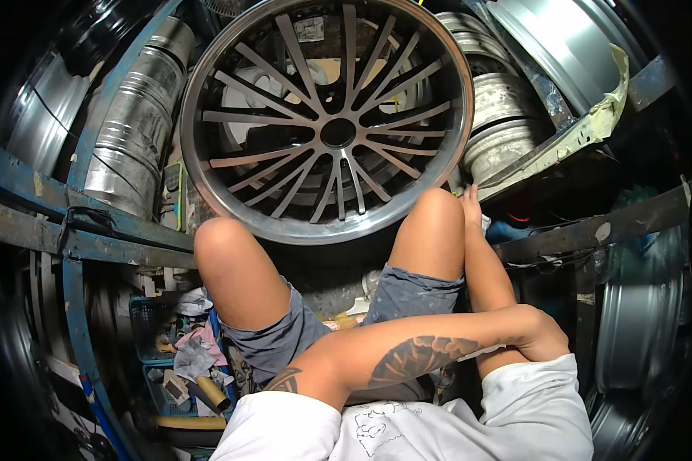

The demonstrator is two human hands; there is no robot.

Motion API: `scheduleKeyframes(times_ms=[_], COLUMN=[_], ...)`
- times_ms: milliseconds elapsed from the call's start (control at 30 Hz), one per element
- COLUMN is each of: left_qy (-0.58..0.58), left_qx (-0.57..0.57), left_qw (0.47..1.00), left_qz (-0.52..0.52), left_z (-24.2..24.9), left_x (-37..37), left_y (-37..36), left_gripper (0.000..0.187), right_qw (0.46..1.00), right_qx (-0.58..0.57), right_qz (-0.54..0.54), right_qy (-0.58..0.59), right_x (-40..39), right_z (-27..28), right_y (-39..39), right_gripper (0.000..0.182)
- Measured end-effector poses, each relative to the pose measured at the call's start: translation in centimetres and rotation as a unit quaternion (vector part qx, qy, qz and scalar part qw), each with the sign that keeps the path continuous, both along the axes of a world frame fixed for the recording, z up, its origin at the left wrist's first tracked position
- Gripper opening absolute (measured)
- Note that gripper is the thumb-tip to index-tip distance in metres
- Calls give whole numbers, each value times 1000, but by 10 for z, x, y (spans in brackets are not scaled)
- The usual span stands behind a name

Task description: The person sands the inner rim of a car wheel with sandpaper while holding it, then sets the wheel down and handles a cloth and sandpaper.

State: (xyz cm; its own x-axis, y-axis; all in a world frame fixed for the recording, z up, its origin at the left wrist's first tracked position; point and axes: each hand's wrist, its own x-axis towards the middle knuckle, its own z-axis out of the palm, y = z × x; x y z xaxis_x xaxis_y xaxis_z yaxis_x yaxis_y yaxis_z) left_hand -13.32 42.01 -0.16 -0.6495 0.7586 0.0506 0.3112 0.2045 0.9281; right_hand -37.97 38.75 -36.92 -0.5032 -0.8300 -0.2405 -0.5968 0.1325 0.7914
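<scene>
A large multi-spoke alloy wheel (342, 230) with a bright metal lip and dark recesses stands in front of my bent knees. My right hand (473, 206) reaches forward beside my right knee, close to the wheel's lower right edge. Its visible fingers are stretched out and apart, and part of the hand is hidden by the knee. Across my body lies my tattooed left arm. My left hand (546, 336) is bent over my right arm near the elbow, its fingers mostly hidden. A thin white edge shows below the left forearm; I cannot make out what it is.
Stacked wheel barrels (134, 123) stand at left, more worn rims (504, 115) at right. Blue metal frames (131, 250) flank me. Blue baskets (150, 326) with rags and a cardboard tube sit low left. A silver rim (638, 323) stands at far right.
</scene>
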Motion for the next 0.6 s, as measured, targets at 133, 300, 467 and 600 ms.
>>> scheduleKeyframes(times_ms=[133,300,467,600], left_qy=[10,23,8,16], left_qx=[-6,11,15,7], left_qw=[1000,999,999,999], left_qz=[18,40,40,30], left_z=[1,-9,-14,-7], left_x=[4,7,4,-3], left_y=[-4,5,12,7], left_gripper=[53,50,50,51], right_qw=[999,995,994,997], right_qx=[-33,-82,-81,-29], right_qz=[1,-17,-28,-25], right_qy=[0,-58,-69,-62], right_x=[1,15,22,18], right_z=[3,23,32,30], right_y=[1,-1,-3,-1], right_gripper=[40,40,39,40])
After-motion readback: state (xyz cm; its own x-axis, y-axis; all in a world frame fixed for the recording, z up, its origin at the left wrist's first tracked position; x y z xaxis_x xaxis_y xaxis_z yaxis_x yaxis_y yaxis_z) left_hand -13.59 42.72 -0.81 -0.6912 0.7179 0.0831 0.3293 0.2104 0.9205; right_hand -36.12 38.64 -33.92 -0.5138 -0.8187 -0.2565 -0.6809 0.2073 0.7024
